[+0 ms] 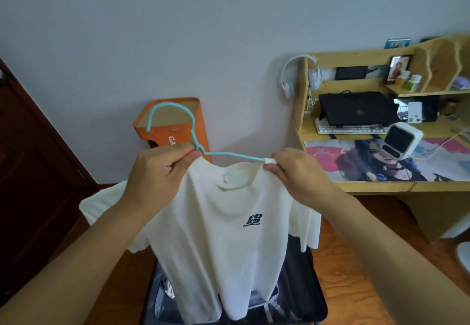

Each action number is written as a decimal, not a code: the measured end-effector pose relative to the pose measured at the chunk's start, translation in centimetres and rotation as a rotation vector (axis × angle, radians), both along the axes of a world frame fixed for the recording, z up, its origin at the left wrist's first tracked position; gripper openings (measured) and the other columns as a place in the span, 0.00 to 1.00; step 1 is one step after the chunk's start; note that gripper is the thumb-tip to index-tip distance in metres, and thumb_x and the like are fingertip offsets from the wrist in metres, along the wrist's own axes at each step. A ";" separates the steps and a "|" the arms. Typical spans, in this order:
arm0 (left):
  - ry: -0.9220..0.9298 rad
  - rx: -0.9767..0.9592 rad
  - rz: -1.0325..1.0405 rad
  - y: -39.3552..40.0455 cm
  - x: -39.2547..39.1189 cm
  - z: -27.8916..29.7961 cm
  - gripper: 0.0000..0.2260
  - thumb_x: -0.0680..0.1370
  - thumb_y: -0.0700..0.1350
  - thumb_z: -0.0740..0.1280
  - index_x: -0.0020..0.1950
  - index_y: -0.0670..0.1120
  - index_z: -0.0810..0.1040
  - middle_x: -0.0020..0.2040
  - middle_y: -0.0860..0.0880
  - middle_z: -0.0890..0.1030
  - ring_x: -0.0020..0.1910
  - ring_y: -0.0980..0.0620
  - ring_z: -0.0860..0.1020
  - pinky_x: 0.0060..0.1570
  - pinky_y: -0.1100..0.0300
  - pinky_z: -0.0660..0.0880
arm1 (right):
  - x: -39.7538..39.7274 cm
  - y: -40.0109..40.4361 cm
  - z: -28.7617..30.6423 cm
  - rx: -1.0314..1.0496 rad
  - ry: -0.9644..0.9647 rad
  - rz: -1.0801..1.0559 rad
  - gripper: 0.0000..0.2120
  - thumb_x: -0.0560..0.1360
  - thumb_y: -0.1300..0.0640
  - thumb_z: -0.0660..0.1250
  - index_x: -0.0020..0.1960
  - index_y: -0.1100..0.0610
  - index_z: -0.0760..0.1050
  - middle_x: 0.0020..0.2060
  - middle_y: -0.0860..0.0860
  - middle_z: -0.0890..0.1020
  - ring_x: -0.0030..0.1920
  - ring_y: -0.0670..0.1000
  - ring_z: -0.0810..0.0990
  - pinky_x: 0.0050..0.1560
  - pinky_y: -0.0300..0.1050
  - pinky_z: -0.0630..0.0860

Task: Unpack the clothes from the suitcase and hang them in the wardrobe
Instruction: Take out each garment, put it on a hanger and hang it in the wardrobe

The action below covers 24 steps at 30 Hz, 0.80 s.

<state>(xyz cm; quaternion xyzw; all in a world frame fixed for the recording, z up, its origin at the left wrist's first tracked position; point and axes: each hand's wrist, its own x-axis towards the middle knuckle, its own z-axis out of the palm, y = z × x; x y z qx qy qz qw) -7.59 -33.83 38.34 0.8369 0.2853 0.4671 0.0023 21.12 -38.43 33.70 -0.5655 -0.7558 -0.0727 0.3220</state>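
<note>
I held the white T-shirt [216,228] above the open suitcase [315,299]: left hand [155,172] pinching the blue hanger [193,131] neck, right hand [297,169] pinching its white-capped end at the collar (arm not yet inside). The collar could snag and the shirt slide off.

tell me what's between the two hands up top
In the head view, a bare stretch of the light blue hanger runs from the left hand to the right hand, with the white t-shirt collar sagging just beneath it.
</note>
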 end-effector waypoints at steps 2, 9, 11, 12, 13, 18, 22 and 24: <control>0.083 0.010 -0.019 0.1 0.9 0.5 0.14 0.82 0.46 0.65 0.42 0.40 0.81 0.31 0.52 0.75 0.32 0.54 0.71 0.35 0.64 0.68 | -2.7 -0.3 0.8 -0.022 -0.020 0.044 0.18 0.81 0.40 0.51 0.40 0.52 0.65 0.33 0.46 0.68 0.33 0.58 0.73 0.33 0.48 0.64; 0.273 0.085 0.248 0.7 -5.3 -0.4 0.20 0.82 0.57 0.59 0.57 0.45 0.83 0.44 0.47 0.86 0.39 0.43 0.83 0.34 0.54 0.78 | 0.2 0.7 1.1 0.038 0.146 -0.001 0.21 0.80 0.40 0.55 0.41 0.56 0.70 0.32 0.46 0.72 0.35 0.53 0.73 0.34 0.49 0.64; 0.293 0.110 0.318 1.0 -6.3 -0.6 0.19 0.82 0.55 0.59 0.55 0.44 0.83 0.40 0.46 0.85 0.36 0.40 0.82 0.31 0.53 0.77 | 1.0 0.7 1.1 0.060 0.167 0.032 0.20 0.81 0.43 0.58 0.42 0.58 0.74 0.35 0.46 0.73 0.37 0.49 0.72 0.37 0.46 0.64; 0.267 0.127 0.354 1.1 -6.7 -0.6 0.18 0.83 0.54 0.60 0.53 0.43 0.83 0.39 0.45 0.84 0.35 0.39 0.82 0.31 0.52 0.76 | 1.4 0.7 1.2 0.074 0.182 0.046 0.18 0.82 0.47 0.59 0.43 0.59 0.76 0.37 0.46 0.72 0.38 0.47 0.71 0.39 0.43 0.64; 0.230 0.136 0.384 1.1 -7.3 -0.5 0.16 0.83 0.52 0.60 0.52 0.43 0.82 0.38 0.44 0.83 0.34 0.38 0.81 0.30 0.51 0.76 | 1.9 0.5 1.1 0.067 0.193 0.045 0.16 0.83 0.50 0.60 0.45 0.60 0.78 0.40 0.45 0.73 0.40 0.45 0.71 0.41 0.40 0.64; 0.155 0.155 0.437 0.7 -8.6 -0.8 0.15 0.84 0.50 0.61 0.50 0.41 0.82 0.39 0.43 0.83 0.35 0.39 0.81 0.31 0.47 0.77 | 1.0 -0.1 2.3 -0.150 0.212 0.015 0.20 0.81 0.45 0.59 0.70 0.51 0.74 0.52 0.45 0.79 0.54 0.46 0.76 0.53 0.42 0.68; 0.199 0.093 0.487 0.3 -8.9 -0.4 0.15 0.84 0.51 0.60 0.51 0.44 0.82 0.40 0.45 0.83 0.37 0.40 0.81 0.33 0.45 0.77 | -5.5 2.6 3.9 -0.140 0.104 0.114 0.18 0.83 0.43 0.55 0.54 0.54 0.78 0.36 0.50 0.80 0.42 0.57 0.80 0.42 0.51 0.74; 0.215 0.035 0.544 -0.9 -10.3 0.2 0.15 0.84 0.52 0.58 0.50 0.45 0.79 0.39 0.47 0.81 0.37 0.40 0.80 0.33 0.46 0.76 | -8.1 3.8 4.3 -0.025 0.160 0.153 0.20 0.82 0.43 0.56 0.44 0.56 0.77 0.27 0.48 0.74 0.34 0.58 0.77 0.35 0.53 0.73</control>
